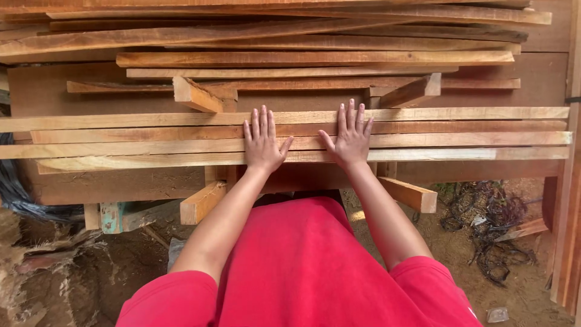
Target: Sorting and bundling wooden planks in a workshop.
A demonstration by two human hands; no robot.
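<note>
Left hand (262, 144) and right hand (351, 139) lie flat, fingers spread, gripping nothing, on the near planks (151, 148), just behind their front edge.

Soft, warm daylight, faint shadows, sharp focus, slight wide-angle bowing at edges.
</note>
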